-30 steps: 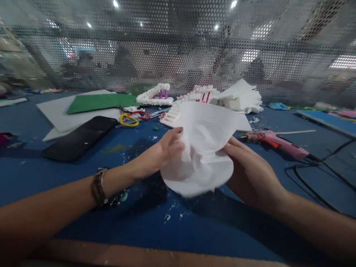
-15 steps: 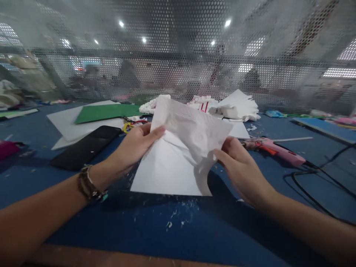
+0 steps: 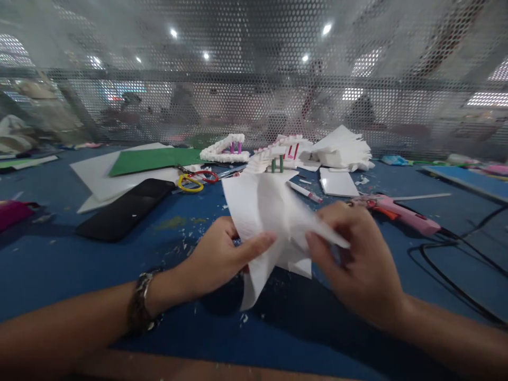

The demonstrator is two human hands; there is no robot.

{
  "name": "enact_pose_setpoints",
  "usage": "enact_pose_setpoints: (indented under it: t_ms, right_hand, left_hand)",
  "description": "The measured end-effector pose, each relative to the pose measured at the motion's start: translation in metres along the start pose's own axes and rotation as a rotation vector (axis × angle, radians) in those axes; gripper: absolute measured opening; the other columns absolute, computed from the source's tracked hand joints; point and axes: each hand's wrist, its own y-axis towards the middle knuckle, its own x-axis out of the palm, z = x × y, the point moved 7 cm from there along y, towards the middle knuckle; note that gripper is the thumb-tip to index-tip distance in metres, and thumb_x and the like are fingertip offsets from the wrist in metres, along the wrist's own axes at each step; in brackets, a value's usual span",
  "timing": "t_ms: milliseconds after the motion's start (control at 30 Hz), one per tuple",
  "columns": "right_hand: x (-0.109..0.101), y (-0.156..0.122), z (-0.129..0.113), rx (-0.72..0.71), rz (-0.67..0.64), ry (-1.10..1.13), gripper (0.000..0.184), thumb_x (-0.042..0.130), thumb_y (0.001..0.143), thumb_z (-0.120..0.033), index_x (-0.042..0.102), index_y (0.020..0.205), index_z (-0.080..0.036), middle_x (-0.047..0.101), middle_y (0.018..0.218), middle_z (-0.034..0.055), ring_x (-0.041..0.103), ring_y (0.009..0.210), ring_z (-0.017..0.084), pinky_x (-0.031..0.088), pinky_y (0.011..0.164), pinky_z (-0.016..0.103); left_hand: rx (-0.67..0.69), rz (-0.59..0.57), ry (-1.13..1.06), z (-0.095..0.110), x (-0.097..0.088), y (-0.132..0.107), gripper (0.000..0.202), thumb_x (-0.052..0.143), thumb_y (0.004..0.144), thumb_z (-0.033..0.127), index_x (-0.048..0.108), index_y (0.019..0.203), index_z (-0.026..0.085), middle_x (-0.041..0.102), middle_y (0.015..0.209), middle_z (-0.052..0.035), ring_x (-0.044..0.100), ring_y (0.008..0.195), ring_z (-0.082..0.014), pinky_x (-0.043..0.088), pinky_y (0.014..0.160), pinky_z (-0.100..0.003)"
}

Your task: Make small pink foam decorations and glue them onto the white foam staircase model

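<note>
A thin white sheet of paper [image 3: 248, 206], creased and bent, hangs between my hands over the blue table. My left hand [image 3: 226, 254] pinches it from the left, thumb lying across its front. At the right, my right hand [image 3: 353, 254] grips a corner that is smeared by motion. The fingers behind the paper are partly hidden. Just beyond the paper stand small white built pieces, one with green posts [image 3: 277, 163] and one with purple posts [image 3: 236, 146].
Scissors with yellow and red handles [image 3: 190, 183] and a black phone [image 3: 127, 209] lie left, near a green sheet [image 3: 154, 160]. On the right are a pink glue gun [image 3: 408, 216], its black cable [image 3: 428, 270] and a white paper stack [image 3: 341, 151]. Perforated metal [image 3: 254, 69] rises behind.
The paper has turned and dropped lower, its right corner now pulled across. My left hand has moved right and down with it. The white pieces and scissors behind are more exposed.
</note>
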Motion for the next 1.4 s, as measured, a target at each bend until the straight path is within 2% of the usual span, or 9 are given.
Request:
enact_pose_setpoints:
  t_ms: [133, 300, 467, 633, 833, 967, 1100, 1267, 1400]
  right_hand:
    - [-0.005, 0.008, 0.026, 0.245, 0.076, 0.061, 0.015, 0.048, 0.073, -0.014, 0.035, 0.072, -0.023, 0.038, 0.059, -0.0048, 0.039, 0.039, 0.006, 0.032, 0.031, 0.019]
    - [-0.01, 0.012, 0.036, 0.424, 0.121, 0.14, 0.015, 0.049, 0.071, -0.016, 0.037, 0.072, -0.024, 0.041, 0.05, -0.0063, 0.038, 0.034, 0.007, 0.031, 0.029, 0.02]
    - [-0.017, 0.013, 0.042, 0.46, 0.173, 0.16, 0.014, 0.051, 0.071, -0.017, 0.041, 0.076, -0.025, 0.042, 0.049, -0.0075, 0.038, 0.035, 0.007, 0.031, 0.03, 0.02]
    - [-0.025, 0.016, 0.06, 0.475, 0.219, 0.234, 0.01, 0.051, 0.072, -0.017, 0.045, 0.077, -0.024, 0.048, 0.062, -0.0049, 0.04, 0.043, 0.007, 0.032, 0.035, 0.02]
    - [-0.031, 0.022, 0.064, 0.484, 0.237, 0.331, 0.003, 0.051, 0.075, -0.022, 0.052, 0.075, -0.025, 0.051, 0.066, -0.0012, 0.048, 0.053, 0.012, 0.038, 0.044, 0.025]
    - [-0.03, 0.024, 0.059, 0.524, 0.243, 0.445, 0.009, 0.051, 0.075, -0.017, 0.054, 0.075, -0.025, 0.056, 0.07, -0.0003, 0.053, 0.058, 0.013, 0.043, 0.05, 0.025]
    - [-0.026, 0.024, 0.058, 0.577, 0.226, 0.502, 0.01, 0.05, 0.076, -0.017, 0.055, 0.071, -0.024, 0.056, 0.064, -0.0011, 0.051, 0.051, 0.01, 0.041, 0.046, 0.022]
    - [-0.025, 0.022, 0.065, 0.594, 0.186, 0.489, 0.008, 0.049, 0.077, -0.021, 0.054, 0.07, -0.023, 0.047, 0.052, -0.0042, 0.041, 0.041, 0.007, 0.037, 0.041, 0.021]
    - [-0.024, 0.025, 0.067, 0.557, 0.102, 0.414, 0.009, 0.05, 0.076, -0.025, 0.053, 0.069, -0.02, 0.039, 0.046, -0.007, 0.031, 0.036, 0.005, 0.026, 0.034, 0.019]
  left_hand:
    - [0.031, -0.041, -0.081, 0.003, 0.005, -0.003, 0.02, 0.048, 0.07, 0.028, 0.05, 0.054, 0.017, 0.044, 0.042, 0.0058, 0.037, 0.035, -0.0054, 0.03, 0.032, -0.015]
    - [0.073, -0.056, -0.177, 0.007, 0.005, -0.001, 0.016, 0.048, 0.071, 0.022, 0.05, 0.057, 0.016, 0.043, 0.043, 0.0068, 0.038, 0.037, -0.0044, 0.032, 0.035, -0.014]
    - [0.099, -0.049, -0.205, 0.009, 0.002, 0.002, 0.012, 0.05, 0.072, 0.021, 0.052, 0.061, 0.016, 0.043, 0.045, 0.0071, 0.038, 0.039, -0.0041, 0.032, 0.036, -0.013]
    - [0.085, -0.022, -0.248, 0.003, -0.003, 0.004, 0.009, 0.051, 0.071, 0.021, 0.054, 0.065, 0.016, 0.046, 0.047, 0.0068, 0.039, 0.039, -0.0044, 0.035, 0.038, -0.014]
    - [0.06, 0.098, -0.361, -0.01, -0.02, 0.013, 0.019, 0.047, 0.074, 0.025, 0.061, 0.085, 0.018, 0.06, 0.065, 0.0007, 0.056, 0.062, -0.0128, 0.046, 0.062, -0.024]
    - [0.051, 0.221, -0.232, -0.01, -0.035, 0.018, 0.018, 0.046, 0.074, 0.027, 0.06, 0.082, 0.019, 0.06, 0.065, 0.0015, 0.055, 0.064, -0.0139, 0.045, 0.059, -0.022]
    - [0.1, 0.336, -0.004, -0.003, -0.046, 0.018, 0.019, 0.044, 0.077, 0.031, 0.054, 0.067, 0.018, 0.052, 0.059, 0.0036, 0.046, 0.057, -0.0102, 0.039, 0.052, -0.018]
    - [0.105, 0.337, 0.082, -0.004, -0.055, 0.022, 0.022, 0.045, 0.078, 0.036, 0.052, 0.069, 0.016, 0.051, 0.06, 0.0029, 0.046, 0.057, -0.0097, 0.037, 0.052, -0.017]
    - [0.087, 0.235, 0.089, -0.01, -0.058, 0.032, 0.022, 0.046, 0.076, 0.037, 0.052, 0.077, 0.016, 0.054, 0.063, 0.0019, 0.048, 0.057, -0.0108, 0.037, 0.051, -0.019]
